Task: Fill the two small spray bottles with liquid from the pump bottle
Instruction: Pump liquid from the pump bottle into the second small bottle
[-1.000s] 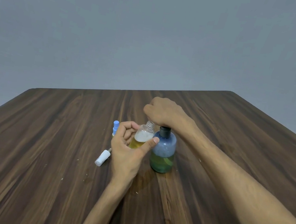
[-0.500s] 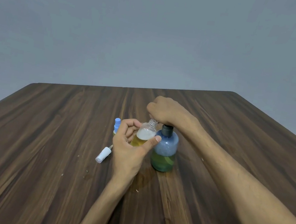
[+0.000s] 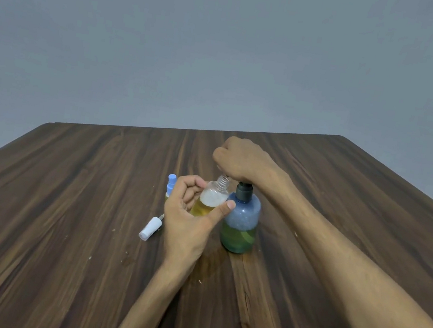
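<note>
Left hand (image 3: 188, 215) grips the open spray bottle (image 3: 211, 199); right hand (image 3: 241, 159) clasps the pump bottle (image 3: 242, 221) head — advisable: short strokes, neck beneath spout.

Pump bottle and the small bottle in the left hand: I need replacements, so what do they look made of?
Pump bottle: probably translucent blue-tinted plastic, since the liquid level shows through; its collar looks matte dark plastic. Small bottle: likely clear glossy plastic, with moulded neck threads and yellow liquid visible inside.
</note>
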